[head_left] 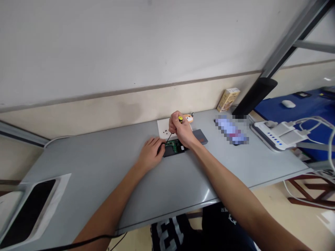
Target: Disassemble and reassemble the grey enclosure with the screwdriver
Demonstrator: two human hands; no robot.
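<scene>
The right hand [180, 128] grips a slanted screwdriver [180, 119]; the left hand [151, 152] holds the open device [169, 151] at left. Sideways force might cause slipping, scratching the circuit board [171, 144].

Near the centre of the frame, a flat, dark device [169, 151] is laid on a grey surface [104, 160], its green circuit board [171, 143] exposed. A screwdriver [180, 119], yellow and black at the handle, is held tilted, its thin shaft slanted down-left toward the board.

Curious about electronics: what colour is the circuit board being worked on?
The circuit board is mostly green; it shows in the head view.
</scene>
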